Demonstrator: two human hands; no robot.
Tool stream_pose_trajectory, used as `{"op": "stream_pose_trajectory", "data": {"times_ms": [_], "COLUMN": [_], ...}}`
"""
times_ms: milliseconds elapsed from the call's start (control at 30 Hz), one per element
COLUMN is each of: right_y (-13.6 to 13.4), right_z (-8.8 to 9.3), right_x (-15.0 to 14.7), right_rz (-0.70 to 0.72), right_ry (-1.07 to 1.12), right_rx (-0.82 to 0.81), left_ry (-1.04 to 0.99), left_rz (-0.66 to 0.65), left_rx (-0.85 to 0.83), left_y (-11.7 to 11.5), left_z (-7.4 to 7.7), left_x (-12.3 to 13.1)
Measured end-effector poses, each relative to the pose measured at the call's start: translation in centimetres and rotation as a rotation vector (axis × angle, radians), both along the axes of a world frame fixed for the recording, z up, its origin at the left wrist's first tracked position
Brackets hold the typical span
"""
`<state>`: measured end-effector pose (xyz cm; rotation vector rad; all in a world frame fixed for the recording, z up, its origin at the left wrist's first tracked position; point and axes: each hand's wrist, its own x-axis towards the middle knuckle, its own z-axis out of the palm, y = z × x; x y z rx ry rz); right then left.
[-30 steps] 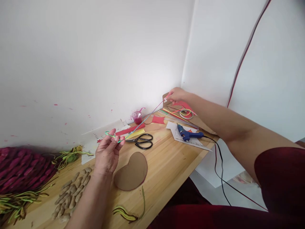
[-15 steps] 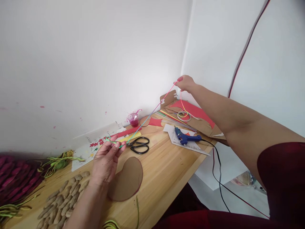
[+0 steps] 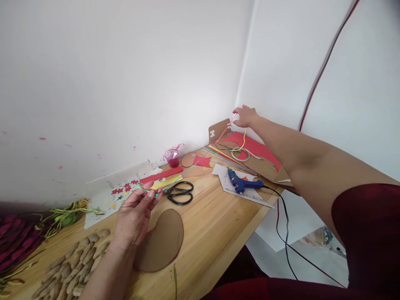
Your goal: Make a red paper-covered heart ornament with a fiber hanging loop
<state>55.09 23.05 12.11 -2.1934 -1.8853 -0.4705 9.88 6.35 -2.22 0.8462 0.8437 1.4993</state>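
Observation:
A thin multicoloured string (image 3: 222, 135) stretches diagonally between my two hands, green at the near end, blue and pink farther along. My left hand (image 3: 135, 216) pinches the green end, where a small loop shows above the fingers. At the far corner, my right hand (image 3: 246, 116) has the pink part at its fingers, some of them bent and apart. From this hand a yellow length hangs to a ring-shaped coil (image 3: 240, 154) on brown cardboard. Just right of my left hand lie black-handled scissors (image 3: 180, 193). Below them is a rounded brown cardboard cutout (image 3: 162, 241), partly behind my left wrist.
A blue glue gun (image 3: 245, 184) rests on white paper, its cable dropping over the table edge. A cup of pink liquid (image 3: 173, 158) stands by the wall. Peanuts (image 3: 73, 266), green yarn (image 3: 70, 214) and star-covered paper (image 3: 96, 214) lie left; red sheets (image 3: 250, 143) lie behind.
My right hand has shifted slightly right and down, and its fingers have spread more. My left hand still pinches the green end. The view has shifted slightly.

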Motion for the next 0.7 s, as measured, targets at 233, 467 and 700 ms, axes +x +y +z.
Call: {"op": "stream_pose_trajectory", "data": {"times_ms": [233,467,700], "right_y": [-0.6,-2.9,-10.3], "right_z": [2.1,-0.1,-4.5], "right_x": [-0.8,-8.4,-22.8], "right_rz": [-0.099,0.065,0.905], "right_ry": [0.006,0.082,0.727], "right_rx": [-0.113,-0.352,-0.885], "left_ry": [-0.002,-0.034,-0.046], "left_rz": [-0.012,-0.043,-0.053], "left_rx": [-0.022,-0.008,0.007], "left_y": [-0.2,-0.1,-0.2], "left_z": [-0.1,-0.6,-0.1], "left_x": [0.3,0.5,0.4]}}
